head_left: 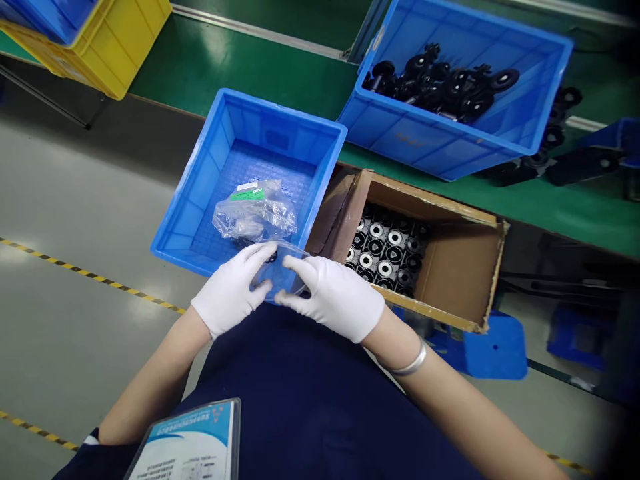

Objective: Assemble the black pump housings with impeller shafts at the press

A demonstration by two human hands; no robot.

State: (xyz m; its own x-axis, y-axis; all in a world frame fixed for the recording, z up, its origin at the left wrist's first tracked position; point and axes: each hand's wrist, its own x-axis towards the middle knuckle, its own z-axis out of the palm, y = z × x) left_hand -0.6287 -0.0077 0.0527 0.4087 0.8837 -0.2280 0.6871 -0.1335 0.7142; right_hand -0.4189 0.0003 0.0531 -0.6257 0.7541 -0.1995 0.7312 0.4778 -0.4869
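Both my hands wear white gloves and meet at the near edge of a blue bin (187, 193). Between them is a clear plastic bag (284, 261), its film stretched from hand to hand. My left hand (235, 288) grips the bag's left side, with a small dark piece near the fingertips. My right hand (336, 293) has its thumb and fingers curved around the right side. Inside the bin lie clear plastic bags (257, 212) of pale contents, one carrying a green label (249, 194). Part of the bin's near wall is hidden behind my hands.
Right of the bin stands an open cardboard box (453, 280) with rows of round black and silver parts (385, 250). A large blue crate (415, 143) of black wheel-like parts sits on the green bench (170, 73). A yellow crate (123, 47) stands far left.
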